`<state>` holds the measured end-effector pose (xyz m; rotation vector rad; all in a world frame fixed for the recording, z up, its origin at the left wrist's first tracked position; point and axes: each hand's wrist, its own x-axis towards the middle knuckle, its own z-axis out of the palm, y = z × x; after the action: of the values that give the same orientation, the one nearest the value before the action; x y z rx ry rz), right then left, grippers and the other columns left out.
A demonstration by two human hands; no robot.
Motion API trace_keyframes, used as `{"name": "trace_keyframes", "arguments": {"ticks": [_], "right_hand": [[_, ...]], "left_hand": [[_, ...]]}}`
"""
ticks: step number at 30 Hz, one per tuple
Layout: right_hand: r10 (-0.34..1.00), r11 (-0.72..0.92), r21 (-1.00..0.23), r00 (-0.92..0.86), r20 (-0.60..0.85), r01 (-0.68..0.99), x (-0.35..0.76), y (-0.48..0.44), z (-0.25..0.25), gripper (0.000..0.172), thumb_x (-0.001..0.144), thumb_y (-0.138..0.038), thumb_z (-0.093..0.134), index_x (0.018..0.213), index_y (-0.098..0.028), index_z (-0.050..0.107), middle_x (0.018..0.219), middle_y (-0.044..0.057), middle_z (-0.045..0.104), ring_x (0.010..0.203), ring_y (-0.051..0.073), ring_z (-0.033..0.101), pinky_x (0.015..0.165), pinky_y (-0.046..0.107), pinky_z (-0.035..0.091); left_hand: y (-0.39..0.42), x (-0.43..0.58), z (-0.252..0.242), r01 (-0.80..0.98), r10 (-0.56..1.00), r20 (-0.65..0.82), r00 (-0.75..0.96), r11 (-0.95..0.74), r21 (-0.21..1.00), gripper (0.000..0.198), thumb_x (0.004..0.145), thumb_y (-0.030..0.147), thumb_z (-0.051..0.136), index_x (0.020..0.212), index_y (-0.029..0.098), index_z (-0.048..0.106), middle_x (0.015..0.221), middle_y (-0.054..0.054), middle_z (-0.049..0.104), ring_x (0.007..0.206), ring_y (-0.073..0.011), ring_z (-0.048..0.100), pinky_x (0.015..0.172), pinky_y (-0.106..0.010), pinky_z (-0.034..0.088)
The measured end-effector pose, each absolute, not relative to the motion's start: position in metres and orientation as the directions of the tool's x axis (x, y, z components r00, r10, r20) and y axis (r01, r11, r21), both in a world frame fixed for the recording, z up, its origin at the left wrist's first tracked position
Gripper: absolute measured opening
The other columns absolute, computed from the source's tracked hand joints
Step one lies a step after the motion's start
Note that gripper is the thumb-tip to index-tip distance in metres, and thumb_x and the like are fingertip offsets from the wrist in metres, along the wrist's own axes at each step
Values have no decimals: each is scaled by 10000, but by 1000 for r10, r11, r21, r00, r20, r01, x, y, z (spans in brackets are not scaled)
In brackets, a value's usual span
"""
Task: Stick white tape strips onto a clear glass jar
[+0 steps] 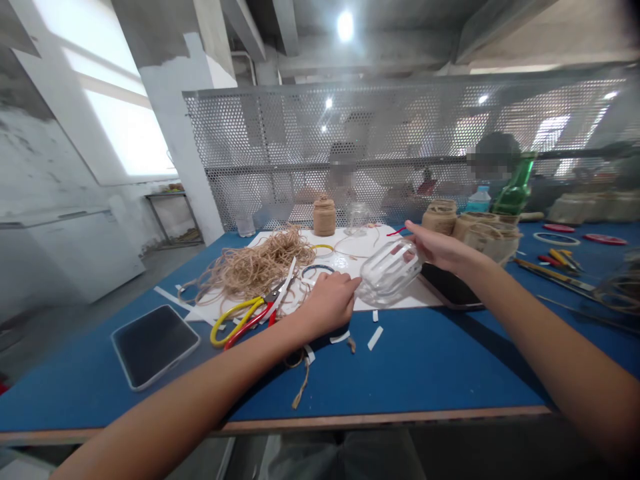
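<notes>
A clear ribbed glass jar [390,270] lies on its side above the white paper sheet [400,300], held between my two hands. My right hand [434,247] grips its far end, and the fingertips of my left hand [327,303] press on its near end. Just left of my left hand lie scissors with yellow and red handles [245,320] and a tangled heap of jute twine [250,267]. Small white paper strips [375,338] and a loose twine end [300,380] lie on the blue table [425,363] below my left wrist.
Twine-wrapped jars [440,217] and a green glass bottle [515,187] stand at the back right. A dark tablet [153,347] lies at the left, and tools [550,270] lie at the right. Co-workers [495,157] sit behind a perforated metal screen [400,120].
</notes>
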<state>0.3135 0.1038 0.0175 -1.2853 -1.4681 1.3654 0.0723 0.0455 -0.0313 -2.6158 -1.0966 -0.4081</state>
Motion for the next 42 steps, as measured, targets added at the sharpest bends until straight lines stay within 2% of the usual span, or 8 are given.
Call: {"name": "trace_keyframes", "arguments": {"ticks": [7,14,17,20,25,28,32,42], "right_hand": [[971,4,-961,-232,-63,276,317,104,16,580,842,-581,264,703,-179,657,444,15,464,449,128,444,543,276,395],[979,-39,-957,-180,-94,288,308,92,26,582,838,-593,267,704,-163,634,515,45,557,472,132,495,530,271,407],[978,20,-940,-201,-52,341,304,82,32,585,824,-614,275,690,-160,619,547,59,585,459,130,492,537,278,417],[958,123,-922,-285,14,366,297,70,36,600,824,-615,266,690,-153,625,573,76,607,469,140,508,557,289,424],[926,185,-920,-374,46,345,279,49,42,572,837,-588,266,668,-160,605,621,84,627,511,155,532,548,298,416],[917,261,-871,-389,89,415,271,41,43,587,832,-609,255,636,-165,584,614,71,621,524,151,532,555,294,403],[913,343,-800,-376,160,493,268,40,41,602,835,-616,229,622,-163,564,597,58,603,536,140,521,552,281,386],[899,383,-779,-394,191,496,262,33,42,576,861,-566,233,562,-167,522,563,50,594,558,140,547,602,264,397]], "left_hand": [[43,72,-28,656,556,352,753,-676,-337,286,744,123,419,1013,124,515,875,-114,564,833,-237,487,730,-386,320],[41,69,-24,660,538,385,750,-651,-375,157,782,168,407,773,143,561,759,-104,600,803,-237,506,763,-418,291],[40,66,-13,747,599,457,658,-593,-299,176,790,191,403,742,152,567,752,-90,622,784,-222,514,746,-402,291],[39,65,0,804,638,536,553,-578,-141,186,811,203,392,800,178,577,767,-47,630,779,-188,523,720,-355,307],[38,75,14,736,686,550,475,-653,179,161,826,249,400,844,186,546,720,0,614,658,-120,518,629,-260,353],[41,83,22,705,712,538,451,-654,274,146,812,250,409,817,175,535,718,-1,611,619,-108,505,569,-232,356],[46,91,32,735,722,511,467,-638,229,174,791,273,420,741,168,550,698,-9,615,599,-111,508,547,-234,353],[45,99,51,849,779,403,480,-528,9,222,744,338,456,673,183,599,670,-19,626,596,-145,530,533,-248,337]]}}
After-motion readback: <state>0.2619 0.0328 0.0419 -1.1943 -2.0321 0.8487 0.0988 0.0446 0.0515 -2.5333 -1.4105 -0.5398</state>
